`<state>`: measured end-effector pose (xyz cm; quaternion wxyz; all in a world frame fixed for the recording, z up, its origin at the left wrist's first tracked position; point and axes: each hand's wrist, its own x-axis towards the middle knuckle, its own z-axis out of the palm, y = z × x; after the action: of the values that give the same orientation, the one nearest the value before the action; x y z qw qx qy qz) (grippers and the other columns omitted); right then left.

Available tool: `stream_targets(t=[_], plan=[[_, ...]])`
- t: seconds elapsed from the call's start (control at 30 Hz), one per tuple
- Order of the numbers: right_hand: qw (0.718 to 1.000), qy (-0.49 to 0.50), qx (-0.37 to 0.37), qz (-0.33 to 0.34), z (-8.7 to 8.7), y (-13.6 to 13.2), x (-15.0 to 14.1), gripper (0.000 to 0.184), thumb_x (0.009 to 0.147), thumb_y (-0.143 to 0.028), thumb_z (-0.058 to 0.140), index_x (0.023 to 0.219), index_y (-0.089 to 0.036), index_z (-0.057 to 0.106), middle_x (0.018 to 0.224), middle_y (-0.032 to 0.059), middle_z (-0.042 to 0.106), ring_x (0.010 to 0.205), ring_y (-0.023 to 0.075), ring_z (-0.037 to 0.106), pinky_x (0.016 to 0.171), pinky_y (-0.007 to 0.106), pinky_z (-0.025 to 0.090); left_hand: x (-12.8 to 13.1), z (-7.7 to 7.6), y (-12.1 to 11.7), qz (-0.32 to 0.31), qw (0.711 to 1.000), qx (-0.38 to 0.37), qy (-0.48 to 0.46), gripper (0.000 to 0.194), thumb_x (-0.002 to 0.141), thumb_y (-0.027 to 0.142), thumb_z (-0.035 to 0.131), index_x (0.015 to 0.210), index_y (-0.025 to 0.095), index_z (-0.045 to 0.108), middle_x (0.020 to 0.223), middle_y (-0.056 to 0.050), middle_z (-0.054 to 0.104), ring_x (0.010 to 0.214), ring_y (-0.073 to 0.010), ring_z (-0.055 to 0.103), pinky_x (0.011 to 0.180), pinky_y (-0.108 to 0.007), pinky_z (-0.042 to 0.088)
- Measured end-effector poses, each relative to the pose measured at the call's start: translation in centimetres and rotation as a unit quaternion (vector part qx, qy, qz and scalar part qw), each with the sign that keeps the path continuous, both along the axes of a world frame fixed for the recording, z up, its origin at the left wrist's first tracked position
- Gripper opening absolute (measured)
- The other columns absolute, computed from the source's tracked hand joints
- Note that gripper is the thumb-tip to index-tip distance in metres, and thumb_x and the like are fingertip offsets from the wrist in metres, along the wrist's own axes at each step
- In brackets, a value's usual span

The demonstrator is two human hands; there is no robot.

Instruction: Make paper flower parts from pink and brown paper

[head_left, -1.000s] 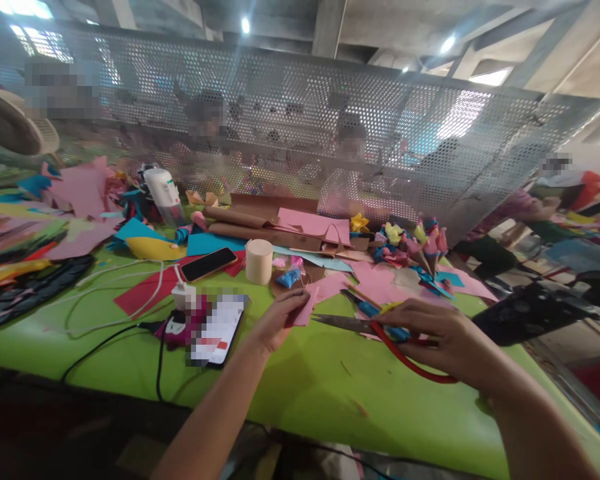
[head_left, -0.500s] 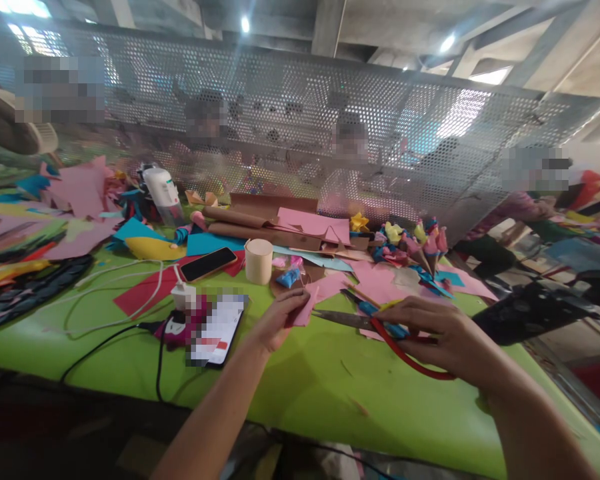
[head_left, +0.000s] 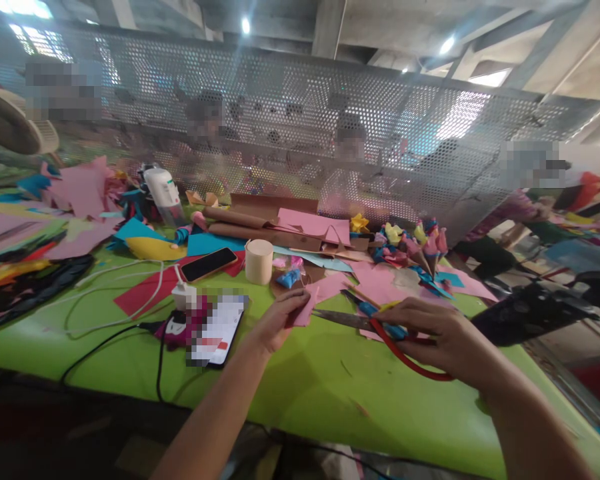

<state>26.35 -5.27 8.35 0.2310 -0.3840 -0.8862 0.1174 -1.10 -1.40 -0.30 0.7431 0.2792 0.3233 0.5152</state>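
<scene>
Pink paper piece (head_left: 306,312), pinched in the fingers of the left hand (head_left: 280,320) over the green table (head_left: 305,413). The right hand (head_left: 443,333), apart from the left, is closed around the handles of the red-handled scissors (head_left: 345,321), which point leftward at the paper; whether the tip touches it or stops just beside it cannot be told. Work on this piece appears partway: it is already small, perhaps folded, but no cut can be made out in it, so the cutting seems left to do. Beyond the right hand, paper flowers (head_left: 433,243) look largely formed, while loose pink sheets (head_left: 380,283), nearer the hands, seem to be unused stock. Beyond the left hand stands a cream-coloured roll (head_left: 259,263); to that hand's left lies a lit phone (head_left: 223,323).
</scene>
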Motion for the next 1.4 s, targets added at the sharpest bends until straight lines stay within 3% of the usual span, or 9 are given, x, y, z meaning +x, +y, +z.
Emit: stream_targets(t=[0.6,1.0,1.4], plan=[[1.0,0.022,-0.02,-0.002,0.09,-0.24,-0.55,0.032,0.086,-0.018,0.058,0.113,-0.027,0.072,0.094,0.007,0.072,0.073,0.0159,0.067,0.062,0.024,0.053,0.12,0.26,-0.07,-0.001,1.0,-0.01,-0.004,0.035,0.053,0.034,0.09,0.075,0.014,0.073,0.067,0.0,0.062,0.061,-0.0092,0.053,0.054,-0.021,0.041],[0.999,0.027,-0.003,-0.024,0.0,-0.49,-0.35,0.029,0.087,-0.021,0.058,0.112,-0.027,0.073,0.094,0.0074,0.072,0.074,0.016,0.067,0.065,0.026,0.055,0.13,0.08,0.03,0.007,1.0,0.013,-0.017,0.034,0.054,0.034,0.09,0.074,0.013,0.071,0.063,0.001,0.06,0.053,-0.0071,0.049,0.051,-0.022,0.041],[0.999,0.027,-0.011,-0.019,-0.41,-0.49,-0.42,0.031,0.088,-0.019,0.056,0.114,-0.027,0.072,0.099,0.0083,0.072,0.078,0.0176,0.069,0.065,0.026,0.055,0.1,0.13,0.0,0.008,1.0,0.001,-0.016,0.028,0.06,0.03,0.087,0.078,0.014,0.072,0.068,-0.001,0.062,0.058,-0.0088,0.053,0.052,-0.022,0.042]])
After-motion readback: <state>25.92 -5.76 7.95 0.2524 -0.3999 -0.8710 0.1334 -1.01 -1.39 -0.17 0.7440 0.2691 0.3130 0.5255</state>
